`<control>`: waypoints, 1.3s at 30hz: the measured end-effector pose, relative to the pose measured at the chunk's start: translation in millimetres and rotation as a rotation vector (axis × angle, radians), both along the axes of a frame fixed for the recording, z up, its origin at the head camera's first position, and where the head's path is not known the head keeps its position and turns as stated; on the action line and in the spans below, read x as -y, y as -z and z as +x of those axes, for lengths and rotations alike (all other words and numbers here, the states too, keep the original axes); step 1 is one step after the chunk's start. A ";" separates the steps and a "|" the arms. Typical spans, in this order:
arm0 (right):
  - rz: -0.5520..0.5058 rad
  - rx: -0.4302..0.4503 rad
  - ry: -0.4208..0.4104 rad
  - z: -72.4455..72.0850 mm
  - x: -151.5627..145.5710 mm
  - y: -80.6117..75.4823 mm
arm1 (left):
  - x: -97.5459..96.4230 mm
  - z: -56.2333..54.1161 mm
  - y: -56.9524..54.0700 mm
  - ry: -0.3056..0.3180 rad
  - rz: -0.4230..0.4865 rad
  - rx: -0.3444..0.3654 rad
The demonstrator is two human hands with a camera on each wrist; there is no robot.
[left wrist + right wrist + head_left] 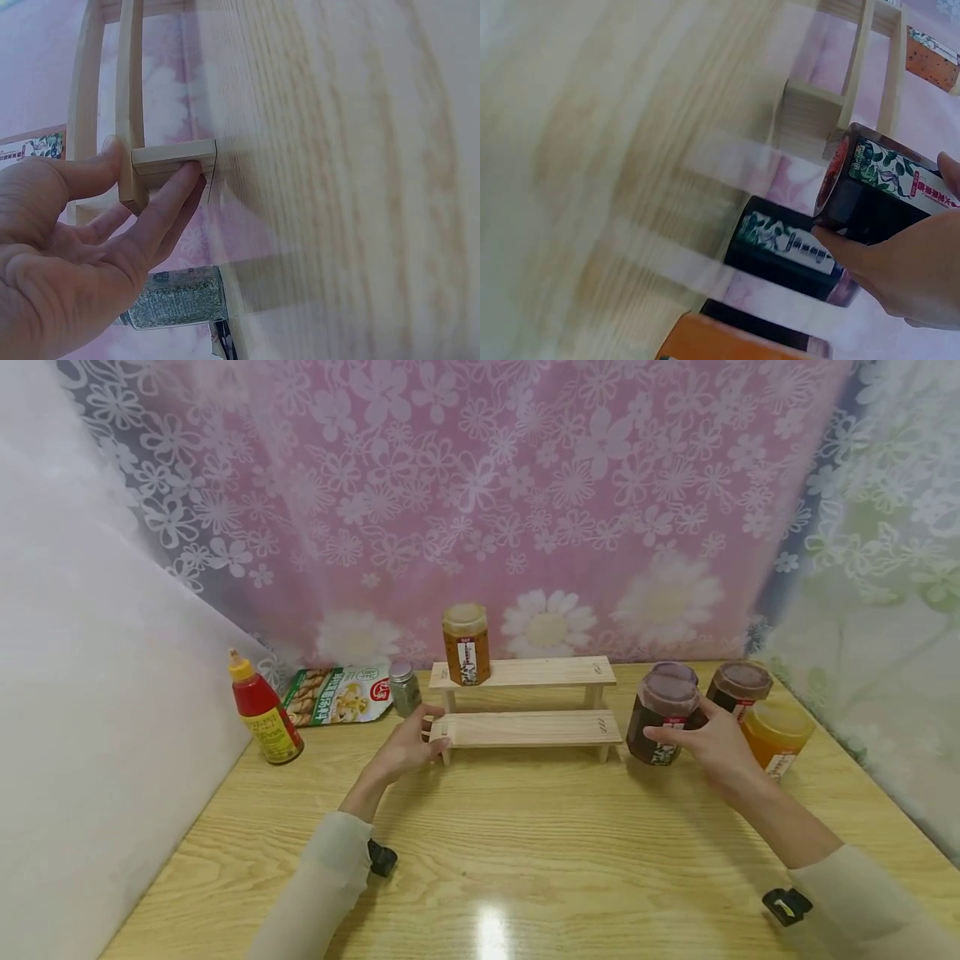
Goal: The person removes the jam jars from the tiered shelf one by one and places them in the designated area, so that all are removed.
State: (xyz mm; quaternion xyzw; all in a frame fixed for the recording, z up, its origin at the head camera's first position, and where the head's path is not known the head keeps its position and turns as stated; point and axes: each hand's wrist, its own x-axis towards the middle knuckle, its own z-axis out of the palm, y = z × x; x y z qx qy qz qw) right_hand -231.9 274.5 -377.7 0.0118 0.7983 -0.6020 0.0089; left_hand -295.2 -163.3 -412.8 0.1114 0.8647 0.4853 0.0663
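My left hand (403, 748) grips the left end of a two-tier wooden rack (525, 729). In the left wrist view its thumb lies against the lower board and its fingers touch the short leg (174, 156). My right hand (723, 745) holds a dark jam jar (651, 717) by its side, just right of the rack. The right wrist view shows this jar raised off the table, its label (900, 174) facing out. Behind it stands another dark jar (780, 247), mostly hidden in the head view. An amber jar with a pale lid (467, 647) stands on the upper tier's left end.
Right of the hand stand a third dark jar (738, 687) and an orange jar (780, 735). At left are a red squeeze bottle (267, 714), a green-and-white food packet (337, 695) and a small spice jar (405, 689). A floral curtain (480, 510) hangs behind the table.
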 end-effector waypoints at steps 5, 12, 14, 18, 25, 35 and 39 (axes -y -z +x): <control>0.049 0.021 0.008 3.0 -8.5 4.1 | 0.9 0.1 -0.1 -0.007 0.001 -0.003; 0.150 0.074 0.032 4.7 -20.9 14.0 | 0.0 1.8 2.4 -0.010 -0.001 -0.006; 0.177 0.076 0.023 5.0 -23.9 15.6 | -0.4 2.7 2.5 -0.013 0.002 -0.004; 0.202 0.066 0.012 4.3 -27.8 17.8 | -1.0 2.9 1.5 -0.017 0.000 -0.003; 0.228 0.051 0.019 3.1 -32.0 22.5 | -1.7 1.1 0.0 -0.017 -0.012 -0.011; 0.224 -0.013 0.007 -0.9 -36.8 29.5 | -1.5 0.3 1.3 -0.018 0.000 -0.002; 0.237 -0.021 0.004 -2.0 -40.0 30.4 | -1.3 0.2 1.5 -0.018 -0.002 -0.004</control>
